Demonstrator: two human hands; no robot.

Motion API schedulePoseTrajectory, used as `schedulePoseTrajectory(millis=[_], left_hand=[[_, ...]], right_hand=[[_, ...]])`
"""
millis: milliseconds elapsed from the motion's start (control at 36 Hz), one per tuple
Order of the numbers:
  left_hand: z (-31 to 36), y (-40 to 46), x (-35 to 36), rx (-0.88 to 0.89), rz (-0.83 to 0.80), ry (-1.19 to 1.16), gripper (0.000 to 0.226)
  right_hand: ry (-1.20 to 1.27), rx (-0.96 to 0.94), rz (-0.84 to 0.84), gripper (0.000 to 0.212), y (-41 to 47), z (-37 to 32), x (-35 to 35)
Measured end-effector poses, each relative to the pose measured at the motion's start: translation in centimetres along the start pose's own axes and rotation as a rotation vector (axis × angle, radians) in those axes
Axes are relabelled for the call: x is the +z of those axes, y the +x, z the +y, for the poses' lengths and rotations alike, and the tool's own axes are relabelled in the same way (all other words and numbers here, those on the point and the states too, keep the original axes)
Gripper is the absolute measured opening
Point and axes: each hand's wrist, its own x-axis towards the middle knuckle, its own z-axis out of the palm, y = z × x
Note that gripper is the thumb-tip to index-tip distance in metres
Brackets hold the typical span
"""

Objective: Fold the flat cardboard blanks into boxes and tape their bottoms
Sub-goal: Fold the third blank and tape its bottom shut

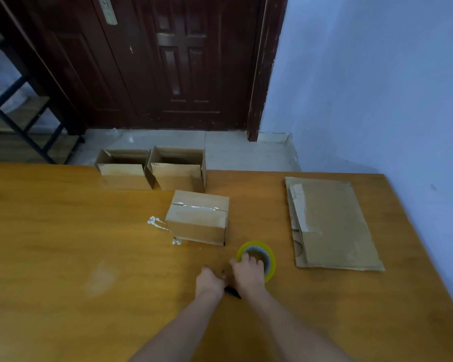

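On the wooden table [63,231], right grip [247,270] curled on tape roll [268,259], left grip [209,280] clamped on dark tool [232,292], taped box [199,218] beyond.

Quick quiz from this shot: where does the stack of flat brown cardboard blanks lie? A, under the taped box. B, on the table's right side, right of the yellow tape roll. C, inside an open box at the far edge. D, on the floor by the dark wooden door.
B: the stack of flat brown cardboard blanks lies on the orange wooden table, right of the yellow tape roll that the right hand touches.
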Motion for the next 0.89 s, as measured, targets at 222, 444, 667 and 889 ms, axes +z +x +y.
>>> schedulePoseTrajectory(millis=[222,444,667,889], left_hand=[[0.4,0.4,-0.5,0.003,-0.064,0.067,0.038],[0.5,1.0,-0.3,0.127,-0.014,0.251,0.023],[1.2,1.5,-0.2,0.107,-0.053,0.263,0.012],[2.1,0.8,-1.0,0.104,-0.002,0.29,0.02]], right_hand=[[0.017,0.073,0.024,0.029,-0.4,-1.0,1.0],[0.069,0.072,-0.073,0.03,1.1,-0.5,0.0],[0.069,0.166,-0.028,0.029,1.9,-1.5,0.2],[-0.004,0.176,-0.044,0.031,1.8,-1.6,0.6]])
